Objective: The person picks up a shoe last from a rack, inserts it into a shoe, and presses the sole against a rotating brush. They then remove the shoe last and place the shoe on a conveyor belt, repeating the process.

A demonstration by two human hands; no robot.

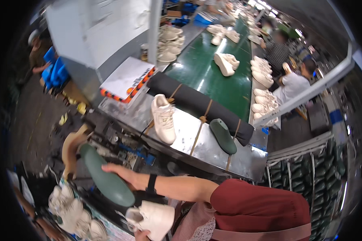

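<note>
My right hand [122, 174], with a black band on its wrist, is closed around a green shoe last [104, 176]. The last lies lengthwise, its far end beside a tan curved piece [70, 152]. Low in the picture my left hand [141, 235] grips a cream sneaker [155, 219], close to the near end of the last; only part of this hand shows. On the metal bench end stand another cream sneaker [163, 120] and a second green last [223, 136].
A dark roll [197, 106] tied with cord lies across the green conveyor belt [205, 82], which carries more shoes. At left is a heap of cream shoes [70, 211] with another person's arm [26, 201] beside it. A rack of dark lasts [301, 180] stands right; co-workers sit along the belt.
</note>
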